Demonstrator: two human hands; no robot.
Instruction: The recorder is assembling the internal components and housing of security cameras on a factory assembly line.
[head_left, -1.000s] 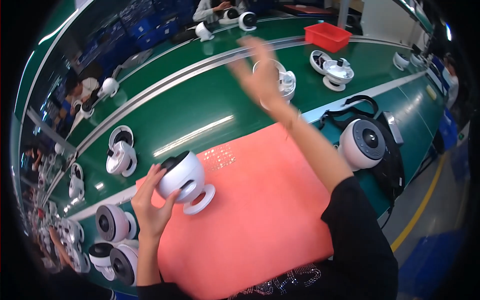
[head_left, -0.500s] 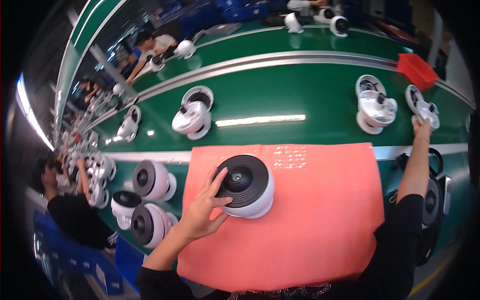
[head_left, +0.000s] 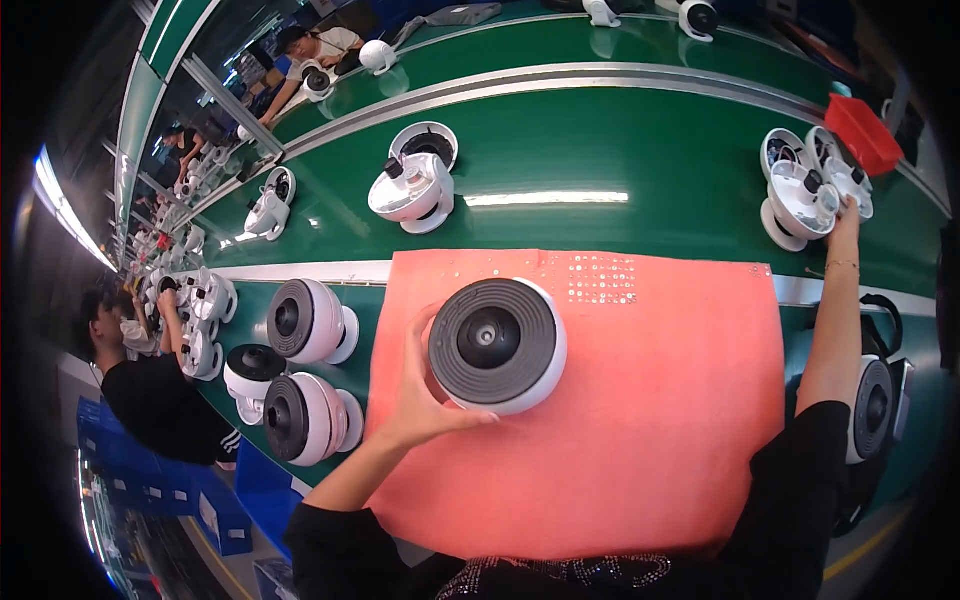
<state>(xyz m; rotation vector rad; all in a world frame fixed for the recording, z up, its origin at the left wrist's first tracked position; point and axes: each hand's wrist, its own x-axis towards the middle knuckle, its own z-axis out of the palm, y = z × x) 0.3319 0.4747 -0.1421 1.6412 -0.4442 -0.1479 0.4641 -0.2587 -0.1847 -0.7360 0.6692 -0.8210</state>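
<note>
Over the orange-pink mat (head_left: 600, 420), my left hand (head_left: 420, 395) curls around the side of a round white fan-like unit (head_left: 553, 365) with a dark grey, ringed front facing up. Its thumb lies along the near rim, the fingers on the left side. My right arm reaches far to the right. There my right hand (head_left: 846, 218) grips the near end of an opened white housing (head_left: 848, 178), its fingertips partly hidden. Right beside that one stands another opened white housing (head_left: 800, 200) with parts showing inside.
Several finished-looking round units (head_left: 312, 320) stand left of the mat. More opened housings (head_left: 415, 190) sit along the green belt (head_left: 560, 150). A red bin (head_left: 862, 135) is at the far right. Small screws (head_left: 600, 280) lie in rows on the mat. A co-worker (head_left: 160, 400) works at left.
My left hand has shifted from the unit's top to its side, the unit now facing up more squarely. On the right, the opened housing in my right hand has moved close against its neighbour.
</note>
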